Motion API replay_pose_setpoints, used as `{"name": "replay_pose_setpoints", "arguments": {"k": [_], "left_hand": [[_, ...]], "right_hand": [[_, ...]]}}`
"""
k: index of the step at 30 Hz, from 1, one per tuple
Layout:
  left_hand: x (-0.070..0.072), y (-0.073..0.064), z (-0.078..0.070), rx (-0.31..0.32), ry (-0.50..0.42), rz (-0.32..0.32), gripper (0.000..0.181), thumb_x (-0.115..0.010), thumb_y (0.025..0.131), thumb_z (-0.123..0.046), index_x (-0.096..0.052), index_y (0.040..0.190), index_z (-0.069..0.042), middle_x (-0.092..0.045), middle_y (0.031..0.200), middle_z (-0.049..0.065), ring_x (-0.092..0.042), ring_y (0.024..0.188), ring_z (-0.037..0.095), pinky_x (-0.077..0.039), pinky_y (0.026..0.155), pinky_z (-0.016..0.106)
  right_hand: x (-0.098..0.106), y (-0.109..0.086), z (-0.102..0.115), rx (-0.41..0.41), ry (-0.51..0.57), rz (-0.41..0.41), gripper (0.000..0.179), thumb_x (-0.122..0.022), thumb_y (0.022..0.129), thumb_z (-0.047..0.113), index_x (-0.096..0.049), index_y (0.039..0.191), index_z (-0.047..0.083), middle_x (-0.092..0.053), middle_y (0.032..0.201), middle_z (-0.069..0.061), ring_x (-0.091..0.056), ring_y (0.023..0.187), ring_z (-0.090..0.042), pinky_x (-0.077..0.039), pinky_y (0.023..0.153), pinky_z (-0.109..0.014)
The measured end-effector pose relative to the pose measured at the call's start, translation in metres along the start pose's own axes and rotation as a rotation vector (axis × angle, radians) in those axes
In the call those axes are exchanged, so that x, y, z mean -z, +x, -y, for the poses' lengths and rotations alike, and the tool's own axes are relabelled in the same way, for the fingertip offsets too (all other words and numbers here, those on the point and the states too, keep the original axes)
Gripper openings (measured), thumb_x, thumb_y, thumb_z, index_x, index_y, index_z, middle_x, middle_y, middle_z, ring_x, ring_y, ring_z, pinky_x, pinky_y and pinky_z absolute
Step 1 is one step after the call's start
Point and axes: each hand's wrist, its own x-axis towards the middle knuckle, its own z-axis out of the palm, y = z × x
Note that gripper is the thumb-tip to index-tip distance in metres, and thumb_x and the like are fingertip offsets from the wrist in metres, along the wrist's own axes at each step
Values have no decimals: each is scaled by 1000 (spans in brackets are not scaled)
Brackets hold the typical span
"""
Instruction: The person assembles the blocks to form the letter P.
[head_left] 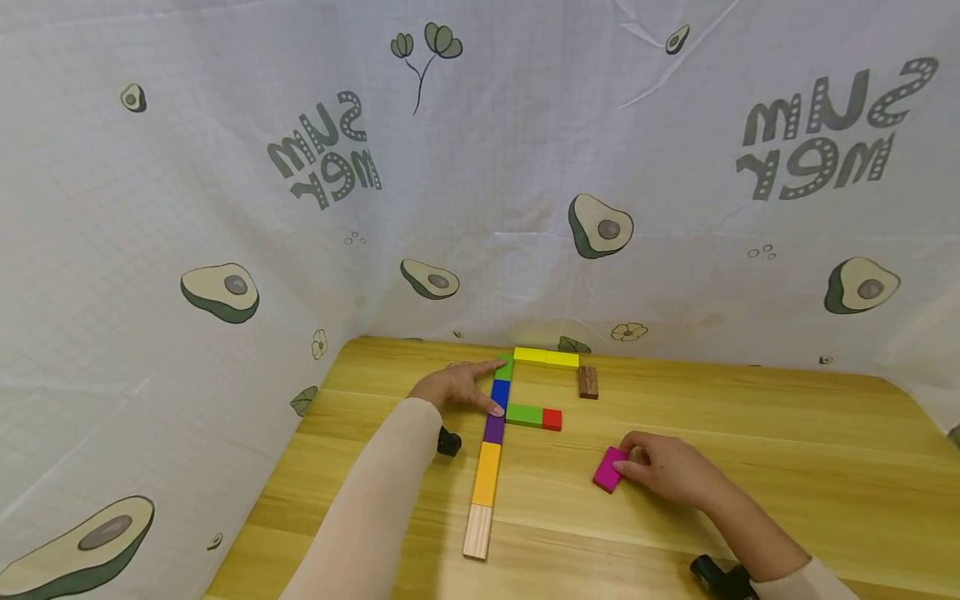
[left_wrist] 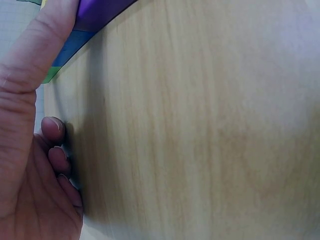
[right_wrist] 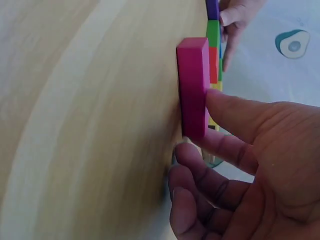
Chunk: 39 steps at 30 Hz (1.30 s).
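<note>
My right hand (head_left: pixel 667 471) pinches a magenta block (head_left: pixel 608 468) between thumb and fingers, low over the table to the right of the laid-out blocks. In the right wrist view the thumb presses on the side of that block (right_wrist: pixel 192 90). With index finger and thumb spread, my left hand (head_left: pixel 457 387) touches a column of blocks. Its index fingertip is on the green block (head_left: pixel 507 365) at the top, and its thumb tip lies where the blue block (head_left: pixel 500 393) meets the purple block (head_left: pixel 494 429). Below these, an orange block (head_left: pixel 487 475) and a plain wood block (head_left: pixel 477 532) continue the column.
Two yellow blocks (head_left: pixel 546 358) run right from the column's top, with a dark brown block (head_left: pixel 588 382) below their end. A second green block (head_left: pixel 524 415) and a red block (head_left: pixel 552 419) branch off mid-column. A patterned white cloth (head_left: pixel 510 167) hangs behind the wooden table (head_left: pixel 787 450).
</note>
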Motion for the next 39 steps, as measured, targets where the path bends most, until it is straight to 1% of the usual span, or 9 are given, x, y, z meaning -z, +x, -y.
{"name": "replay_pose_setpoints", "arguments": {"k": [2,4,9,13,18,23,29,36,39], "left_hand": [[0,0,0,0,5,-1,100,-87,71,-60,-32,154,-57,-23,171,7,-17,158,39,-22,120,73],[0,1,-1,1,8,0,100,-87,71,-60,-32,154,-57,-22,172,8,-16,158,39,-22,120,73],[1,0,-2,8,13,0,100,-87,71,-61,-31,154,-57,-20,172,9,-16,158,39,-21,120,73],[1,0,-1,16,18,-1,100,-87,71,-61,-31,153,-58,-20,172,9,-16,158,39,-21,120,73],[1,-1,-1,16,20,-1,100,-87,70,-62,-31,153,-58,-20,172,10,-16,158,39,-22,120,73],[1,-1,-2,20,28,-3,100,-86,70,-63,-31,153,-58,-21,172,10,-17,158,39,-23,120,73],[1,-2,-3,23,27,-5,100,-87,70,-62,-31,153,-59,-21,171,10,-18,158,38,-23,120,73],[0,-2,-2,11,21,-4,99,-87,72,-61,-31,154,-57,-21,172,9,-17,158,38,-22,121,72],[0,-2,-1,9,18,-5,99,-87,72,-60,-32,154,-57,-22,171,9,-17,158,38,-22,121,72]], "right_hand": [[-1,1,1,3,8,2,34,-70,96,35,-66,113,6,-56,76,0,-48,68,-15,-39,61,-29],[-1,0,1,-14,19,4,41,-73,94,39,-65,115,5,-56,75,0,-49,67,-15,-39,59,-28],[-4,-6,4,-71,25,10,65,-83,80,51,-60,116,2,-55,73,-2,-49,64,-17,-38,55,-29],[-9,-7,7,-110,-24,11,77,-84,74,60,-60,116,0,-56,76,-3,-50,66,-17,-40,58,-31],[-14,-9,10,-134,-46,-10,75,-85,73,59,-61,114,2,-56,77,-2,-51,68,-16,-40,59,-30],[-13,-10,11,-113,-41,-18,71,-86,74,53,-60,117,3,-56,78,-2,-50,68,-16,-41,59,-31],[-14,-10,10,-103,-43,-26,63,-86,75,51,-61,112,7,-55,76,-1,-49,66,-16,-39,57,-30],[-14,-7,11,-70,-25,-97,63,-83,79,51,-60,113,3,-56,75,1,-50,65,-15,-40,56,-28],[-14,-2,14,-81,-16,-123,64,-82,80,53,-60,114,3,-57,76,0,-50,65,-15,-40,56,-28]]}}
